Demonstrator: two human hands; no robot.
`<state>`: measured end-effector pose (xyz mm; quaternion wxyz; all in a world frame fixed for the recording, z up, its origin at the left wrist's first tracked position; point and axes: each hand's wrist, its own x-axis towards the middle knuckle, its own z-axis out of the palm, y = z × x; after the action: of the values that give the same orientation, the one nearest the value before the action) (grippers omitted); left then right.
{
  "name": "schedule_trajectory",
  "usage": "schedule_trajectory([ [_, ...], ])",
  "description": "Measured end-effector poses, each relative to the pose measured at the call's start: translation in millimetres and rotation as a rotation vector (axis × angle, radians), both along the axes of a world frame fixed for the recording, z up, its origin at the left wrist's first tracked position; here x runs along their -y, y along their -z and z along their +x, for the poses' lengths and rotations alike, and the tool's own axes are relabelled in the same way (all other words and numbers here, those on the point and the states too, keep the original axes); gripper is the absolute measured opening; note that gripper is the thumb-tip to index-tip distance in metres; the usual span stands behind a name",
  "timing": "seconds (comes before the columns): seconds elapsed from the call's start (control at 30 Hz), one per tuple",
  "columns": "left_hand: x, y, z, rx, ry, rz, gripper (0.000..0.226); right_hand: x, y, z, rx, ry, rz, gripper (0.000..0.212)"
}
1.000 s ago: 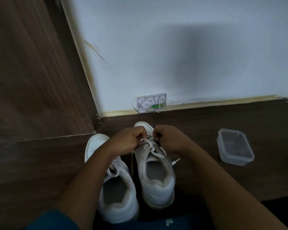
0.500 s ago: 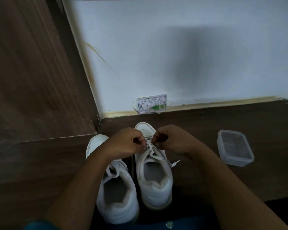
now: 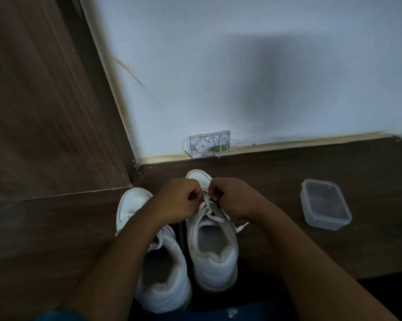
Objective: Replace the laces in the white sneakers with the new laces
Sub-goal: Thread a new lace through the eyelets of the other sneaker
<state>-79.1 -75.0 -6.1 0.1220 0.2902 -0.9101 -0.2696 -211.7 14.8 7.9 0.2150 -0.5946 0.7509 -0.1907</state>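
Frame centre | lace [image 3: 208, 206] of right-hand sneaker [image 3: 212, 242] is pinched by left hand [image 3: 178, 200] and right hand [image 3: 231, 198] | plastic box [image 3: 326, 205] lies at right.

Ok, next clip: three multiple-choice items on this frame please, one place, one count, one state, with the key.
1. Where is the clear container? A) on the floor, right of the sneakers B) between the sneakers C) on a shelf
2. How many white sneakers show? A) one B) two C) three
3. What are the left hand and right hand doing? A) lying flat on the floor B) pinching the lace of the right sneaker C) lifting the container
Key: 1A, it sits apart from the shoes; 2B, one pair, side by side; 3B, both grip it near the toe.
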Motion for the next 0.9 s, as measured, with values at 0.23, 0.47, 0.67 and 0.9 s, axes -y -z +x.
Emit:
schedule_trajectory([
  [0.23, -4, -6, -2, 0.08, 0.005, -0.078, 0.012, -3, -7, 2, 0.02, 0.022, 0.044, 0.02],
  [0.47, -4, -5, -2, 0.134, 0.021, -0.095, 0.022, -5, -9, 1, 0.103, 0.056, 0.064, 0.024],
  [0.67, 3, -4, 6, 0.033, 0.057, 0.024, 0.025, -7, -9, 2, 0.138, 0.077, 0.021, 0.01],
  [0.9, 9, -2, 6, -0.139, 0.258, -0.244, 0.011, -23, -13, 9, -0.04, -0.03, 0.039, 0.04],
])
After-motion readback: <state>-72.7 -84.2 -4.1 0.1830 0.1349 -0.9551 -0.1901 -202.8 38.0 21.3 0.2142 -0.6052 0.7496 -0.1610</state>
